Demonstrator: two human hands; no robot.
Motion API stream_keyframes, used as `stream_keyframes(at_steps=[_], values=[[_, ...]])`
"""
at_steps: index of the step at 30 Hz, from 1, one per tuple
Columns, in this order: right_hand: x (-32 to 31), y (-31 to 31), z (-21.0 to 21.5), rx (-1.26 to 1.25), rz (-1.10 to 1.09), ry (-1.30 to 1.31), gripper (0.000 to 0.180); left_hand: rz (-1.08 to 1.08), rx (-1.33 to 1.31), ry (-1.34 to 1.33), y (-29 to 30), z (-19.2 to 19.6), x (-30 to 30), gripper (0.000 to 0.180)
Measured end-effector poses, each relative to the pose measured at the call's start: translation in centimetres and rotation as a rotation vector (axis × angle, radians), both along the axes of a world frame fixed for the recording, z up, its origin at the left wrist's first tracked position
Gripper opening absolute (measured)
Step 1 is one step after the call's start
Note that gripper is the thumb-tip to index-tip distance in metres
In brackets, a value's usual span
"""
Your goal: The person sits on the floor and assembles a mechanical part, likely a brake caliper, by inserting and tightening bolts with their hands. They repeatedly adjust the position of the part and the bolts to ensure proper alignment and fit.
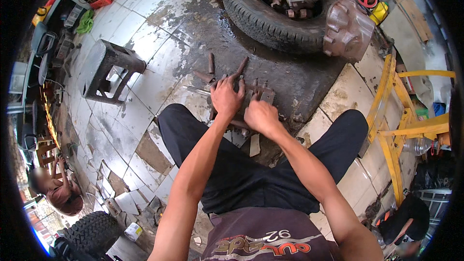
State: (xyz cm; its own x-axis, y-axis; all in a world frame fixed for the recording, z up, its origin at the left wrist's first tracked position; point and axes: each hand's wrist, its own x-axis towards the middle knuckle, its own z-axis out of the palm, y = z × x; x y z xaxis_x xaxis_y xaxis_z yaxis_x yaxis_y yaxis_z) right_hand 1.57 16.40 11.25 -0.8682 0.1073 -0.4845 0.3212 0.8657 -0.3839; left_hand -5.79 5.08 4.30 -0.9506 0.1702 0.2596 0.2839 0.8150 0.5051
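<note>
On the floor between my knees lies a rusty metal assembly (267, 95) with rods and fork-like prongs (239, 69). My left hand (227, 96) rests over its left side, fingers curled around the metal near the prongs. Close beside it, my right hand (261, 117) is closed in a fist-like pinch at the assembly's near edge. Whatever sits inside those fingers is hidden. Several thin bright rods (196, 90) stick out to the left of my left hand. A short brown metal piece (211, 63) stands just beyond it.
A large tyre (270, 34) lies ahead with metal parts inside, and a brown cast housing (349, 29) leans on it. A dark stool (113, 70) stands left, a yellow frame (386, 116) right. At far left, sparks (48, 111) fly near a crouching person (63, 195). Broken tiles surround me.
</note>
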Motion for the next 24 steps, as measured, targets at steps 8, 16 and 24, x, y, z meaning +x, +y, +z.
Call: stream_keyframes(at_steps=[8,16,24], values=[[0.6,0.2,-1.0,0.032,0.059,0.147,0.037,0.007,-0.005,0.004,0.3,0.2,-0.1,0.034],[-0.4,0.8,-0.6,0.022,0.011,0.103,0.032,0.006,-0.040,0.017,0.3,0.0,0.2,0.034],[-0.7,0.8,-0.1,0.013,-0.043,0.056,0.028,-0.001,-0.034,0.019,0.1,0.3,-0.2,0.034]])
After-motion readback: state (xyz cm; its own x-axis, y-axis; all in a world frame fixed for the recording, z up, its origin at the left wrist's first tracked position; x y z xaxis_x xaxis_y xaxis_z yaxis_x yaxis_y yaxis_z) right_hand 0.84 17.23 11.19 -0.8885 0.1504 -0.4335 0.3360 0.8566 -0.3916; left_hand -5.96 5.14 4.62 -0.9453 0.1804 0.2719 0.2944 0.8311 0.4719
